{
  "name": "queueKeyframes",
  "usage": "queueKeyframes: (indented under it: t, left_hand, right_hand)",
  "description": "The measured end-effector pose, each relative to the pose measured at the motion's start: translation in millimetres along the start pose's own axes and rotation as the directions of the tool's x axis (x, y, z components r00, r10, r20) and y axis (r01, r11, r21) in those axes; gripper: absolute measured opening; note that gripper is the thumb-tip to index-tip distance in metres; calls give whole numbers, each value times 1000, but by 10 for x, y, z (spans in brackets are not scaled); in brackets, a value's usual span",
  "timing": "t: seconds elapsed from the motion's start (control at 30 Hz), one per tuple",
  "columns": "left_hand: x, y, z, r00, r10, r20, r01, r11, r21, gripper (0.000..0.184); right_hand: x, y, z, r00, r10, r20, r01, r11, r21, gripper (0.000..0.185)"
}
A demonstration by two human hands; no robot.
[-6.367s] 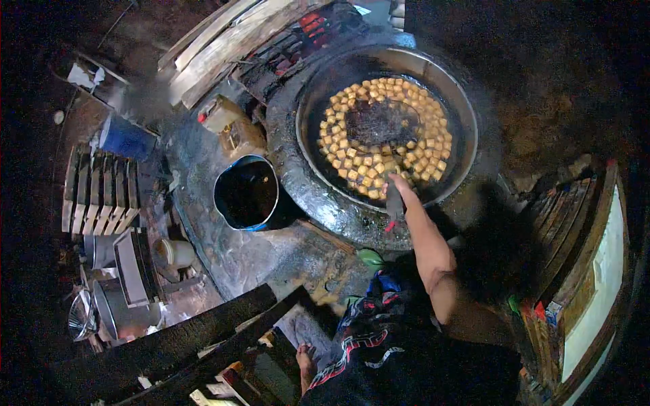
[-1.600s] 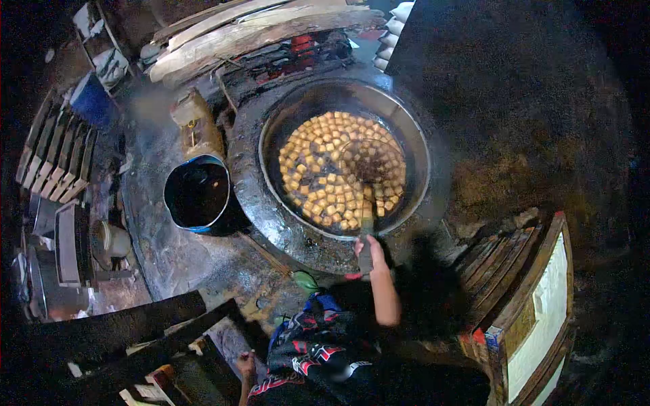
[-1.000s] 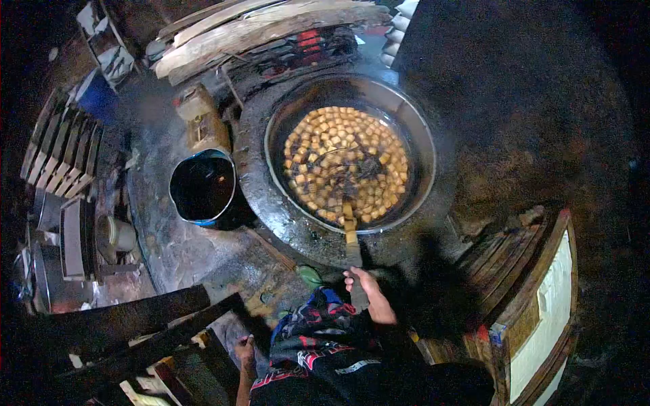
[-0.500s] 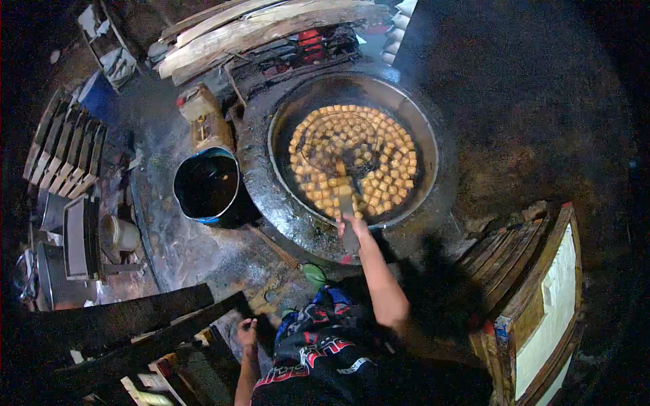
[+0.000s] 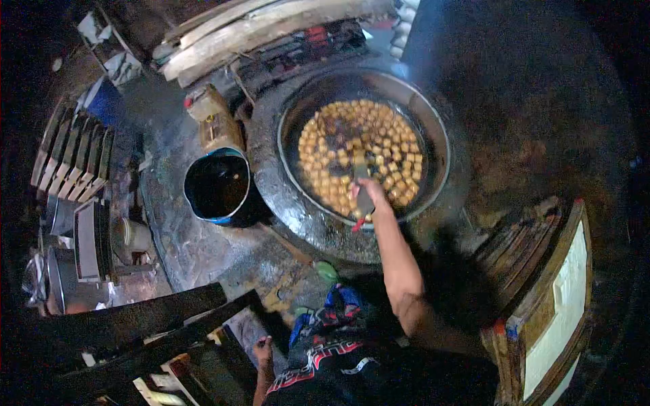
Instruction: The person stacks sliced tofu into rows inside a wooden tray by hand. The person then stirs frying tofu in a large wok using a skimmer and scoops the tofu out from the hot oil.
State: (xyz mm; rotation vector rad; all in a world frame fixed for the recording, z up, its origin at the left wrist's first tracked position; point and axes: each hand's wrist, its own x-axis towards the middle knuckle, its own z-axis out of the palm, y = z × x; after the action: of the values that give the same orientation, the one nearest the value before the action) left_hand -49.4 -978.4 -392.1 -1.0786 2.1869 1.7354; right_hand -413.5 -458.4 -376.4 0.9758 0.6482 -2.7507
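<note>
My right hand (image 5: 369,195) is closed around the handle of a long-handled skimmer (image 5: 361,164). The handle slopes forward into a large round pan (image 5: 443,166), and its red end sticks out behind my hand. Golden-brown cubes (image 5: 404,185), looking like fried tofu, float in dark oil around the tool. The skimmer's head is submerged and hard to make out among them. Low at my left side, my left hand (image 5: 263,349) hangs with loosely curled fingers, apparently holding nothing.
Left of the pan stands a dark bucket (image 5: 218,186) with liquid inside, and a yellowish jerrycan (image 5: 218,125) behind it. Long planks (image 5: 271,30) lie beyond the pan. Wooden frames (image 5: 555,304) are at the right; slatted racks (image 5: 74,159) are at the left.
My right hand and the skimmer have pushed forward over the pan, farther from my body. The skimmer's round wire outline, visible earlier, is now less distinct. The whole view has shifted slightly.
</note>
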Motion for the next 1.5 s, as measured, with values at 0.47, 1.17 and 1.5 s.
queueKeyframes:
  t: [0.47,1.17,1.5]
  left_hand:
    - [190,14,49,996,-86,23,86,995,-41,15]
    - [460,75,198,982,95,162,-84,994,-71,14]
    - [377,-136,165,988,-85,129,68,989,134,13]
  right_hand:
    - [178,-817,-350,1000,-7,-5,6,998,-67,20]
    - [-904,-180,-832,962,-117,245,46,960,277,32]
    - [-906,569,-1170,984,-21,177,-66,879,472,34]
